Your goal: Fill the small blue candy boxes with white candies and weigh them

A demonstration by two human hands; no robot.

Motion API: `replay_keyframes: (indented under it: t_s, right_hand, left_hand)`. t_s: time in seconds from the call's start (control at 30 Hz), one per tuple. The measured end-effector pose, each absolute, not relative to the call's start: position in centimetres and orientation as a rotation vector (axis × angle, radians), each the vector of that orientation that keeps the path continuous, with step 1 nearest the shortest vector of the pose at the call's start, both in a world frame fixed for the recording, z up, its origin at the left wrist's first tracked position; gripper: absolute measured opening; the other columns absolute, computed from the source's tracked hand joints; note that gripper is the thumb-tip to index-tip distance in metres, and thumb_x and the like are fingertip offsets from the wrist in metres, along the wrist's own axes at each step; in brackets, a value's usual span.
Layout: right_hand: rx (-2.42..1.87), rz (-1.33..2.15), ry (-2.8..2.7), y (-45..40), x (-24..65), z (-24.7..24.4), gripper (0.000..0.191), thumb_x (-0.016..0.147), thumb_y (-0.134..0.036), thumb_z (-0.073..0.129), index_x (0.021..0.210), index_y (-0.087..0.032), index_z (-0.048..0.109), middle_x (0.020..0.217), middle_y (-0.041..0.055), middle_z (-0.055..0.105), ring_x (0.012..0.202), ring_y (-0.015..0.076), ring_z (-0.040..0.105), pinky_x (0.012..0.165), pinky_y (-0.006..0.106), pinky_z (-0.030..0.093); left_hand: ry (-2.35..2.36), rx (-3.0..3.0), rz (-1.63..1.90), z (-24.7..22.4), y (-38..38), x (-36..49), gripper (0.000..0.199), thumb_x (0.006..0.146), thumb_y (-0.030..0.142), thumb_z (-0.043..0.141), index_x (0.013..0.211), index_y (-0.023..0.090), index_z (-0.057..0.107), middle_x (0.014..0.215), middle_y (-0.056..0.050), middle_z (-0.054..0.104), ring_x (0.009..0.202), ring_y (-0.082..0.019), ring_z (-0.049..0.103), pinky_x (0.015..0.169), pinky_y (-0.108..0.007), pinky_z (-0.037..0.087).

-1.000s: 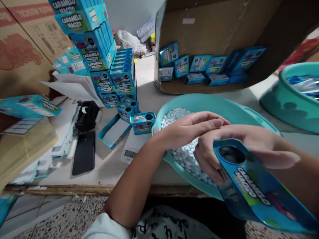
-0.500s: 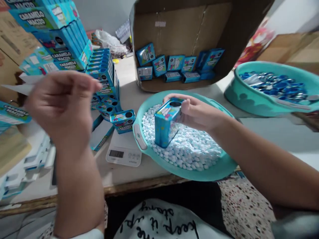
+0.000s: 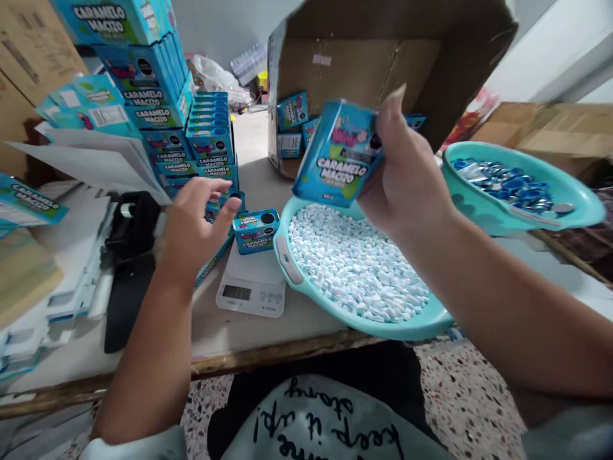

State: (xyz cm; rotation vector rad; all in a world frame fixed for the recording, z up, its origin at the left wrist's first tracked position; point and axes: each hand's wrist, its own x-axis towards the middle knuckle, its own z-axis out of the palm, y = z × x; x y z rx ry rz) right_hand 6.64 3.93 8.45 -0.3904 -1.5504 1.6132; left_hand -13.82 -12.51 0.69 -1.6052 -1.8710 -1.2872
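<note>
Caramelo Macizo box [image 3: 335, 156], gripped in your right hand [image 3: 402, 176], needs steadying clear of the teal tub [image 3: 407, 330], left hand [image 3: 197, 220] parted wide.

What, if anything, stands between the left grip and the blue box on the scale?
Nothing visible: the open left grip hovers beside the blue box on the scale. Small boxes showing behind that grip look farther back.
</note>
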Motion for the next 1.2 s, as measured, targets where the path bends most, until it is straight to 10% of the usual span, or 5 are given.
replay_keyframes:
  t_s: [0.1, 0.63, 1.2]
  right_hand:
    - [-0.402, 1.584, -1.536, 3.0, 4.1, 9.2, 0.048, 0.085, -0.072, 0.067, 0.099, -0.027, 0.06, 0.092, 0.003, 0.068, 0.113, 0.0225, 0.067, 0.087, 0.035, 0.062]
    - [-0.127, 1.555, -2.071, -0.7, 2.2, 1.1, 0.057, 0.069, -0.05, 0.089, 0.092, -0.021, 0.046, 0.101, 0.0043, 0.062, 0.091, 0.0177, 0.061, 0.078, 0.032, 0.051]
    - [-0.006, 0.485, -2.912, -0.6, 3.9, 1.5, 0.054, 0.1, -0.025, 0.052, 0.153, -0.017, 0.042, 0.128, 0.0165, 0.061, 0.107, 0.0286, 0.061, 0.099, 0.046, 0.046]
  left_hand:
    - [-2.171, -1.906, -1.286, 0.3, -11.8, -12.6, 0.048, 0.091, 0.053, 0.063, 0.129, 0.023, 0.063, 0.126, -0.008, 0.068, 0.111, -0.024, 0.067, 0.094, -0.036, 0.056]
    - [-1.897, -0.92, -1.655, 0.7, -12.4, -14.6, 0.055, 0.065, 0.041, 0.092, 0.108, 0.021, 0.063, 0.11, -0.004, 0.066, 0.098, -0.023, 0.062, 0.091, -0.04, 0.054]
    - [-1.741, -0.91, -1.6, 0.6, -12.5, -14.2, 0.036, 0.09, 0.056, 0.061, 0.111, 0.029, 0.049, 0.117, -0.004, 0.055, 0.122, -0.028, 0.055, 0.109, -0.048, 0.047]
